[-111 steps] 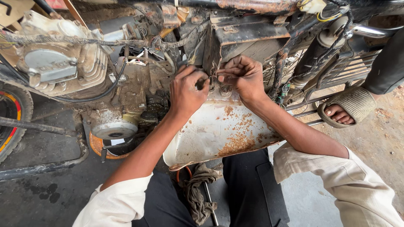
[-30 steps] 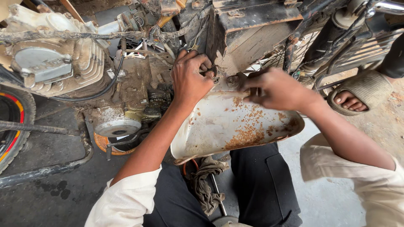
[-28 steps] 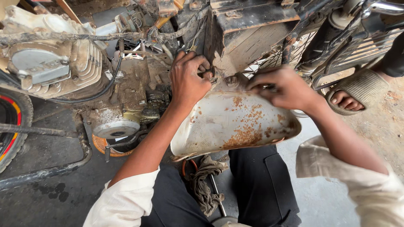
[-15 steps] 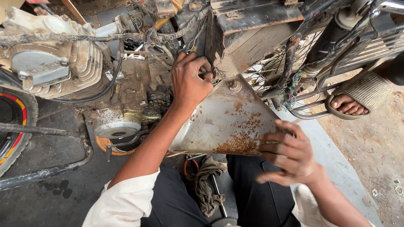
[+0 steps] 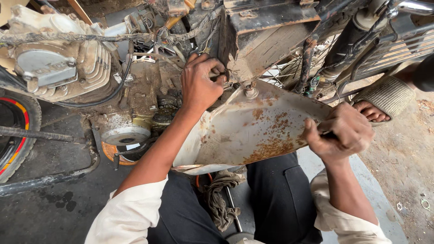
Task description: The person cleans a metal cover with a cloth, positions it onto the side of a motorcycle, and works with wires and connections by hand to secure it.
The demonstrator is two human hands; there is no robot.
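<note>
A rusty, pale metal side panel (image 5: 253, 131) hangs tilted under a black metal box (image 5: 266, 31) on a stripped motorcycle. My left hand (image 5: 201, 83) is closed around a fastener or small part at the panel's upper left corner, beside the box. What exactly it pinches is hidden by the fingers. My right hand (image 5: 339, 133) grips the panel's right edge, fingers curled over it. A bolt head (image 5: 250, 92) shows on the panel just below the box.
The engine (image 5: 63, 68) with its finned cylinder fills the upper left, over a round cover (image 5: 124, 135). A tyre (image 5: 16, 131) sits at far left. A rag and a tool (image 5: 221, 199) lie between my knees. Another person's sandalled foot (image 5: 379, 101) rests at right.
My right hand left the fastening point by the box, swung down and away, then came back to grasp the panel's right edge. The left hand stayed at the upper corner.
</note>
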